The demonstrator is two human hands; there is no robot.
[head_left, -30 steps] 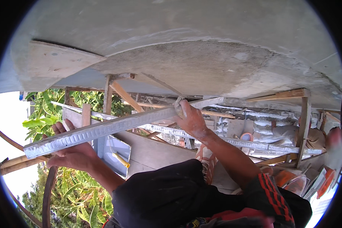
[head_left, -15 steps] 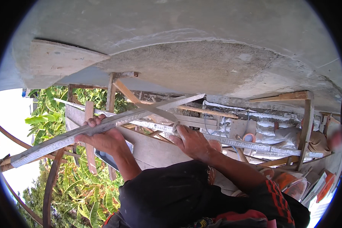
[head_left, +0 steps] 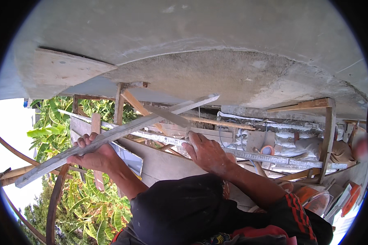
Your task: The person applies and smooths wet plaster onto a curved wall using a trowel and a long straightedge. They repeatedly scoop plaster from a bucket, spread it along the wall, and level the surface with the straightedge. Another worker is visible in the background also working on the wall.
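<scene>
A long, pale, plaster-marked straight bar [head_left: 57, 160] runs diagonally from lower left to upper middle. My left hand [head_left: 90, 153] is closed around it near its lower end. My right hand [head_left: 206, 155] grips the caked handle of a flat, grey scraper-like tool [head_left: 167, 116], whose long blade slants up-left and crosses the bar; whether it touches is unclear. Behind my left wrist is a grey tray [head_left: 126, 153], partly hidden by my arm.
A curved plastered surface [head_left: 200, 24] spans above wooden props [head_left: 327, 139]. A metal rail [head_left: 253, 156] crosses behind my hands. A co-worker [head_left: 341, 149] is at right, above orange containers [head_left: 349, 202]. Banana plants [head_left: 98, 216] show beyond curved timbers [head_left: 55, 200] at left.
My right hand has come down from the bar with the tool, whose blade has swung lower. My left hand now wraps the bar, having shifted rightward, then slightly back left.
</scene>
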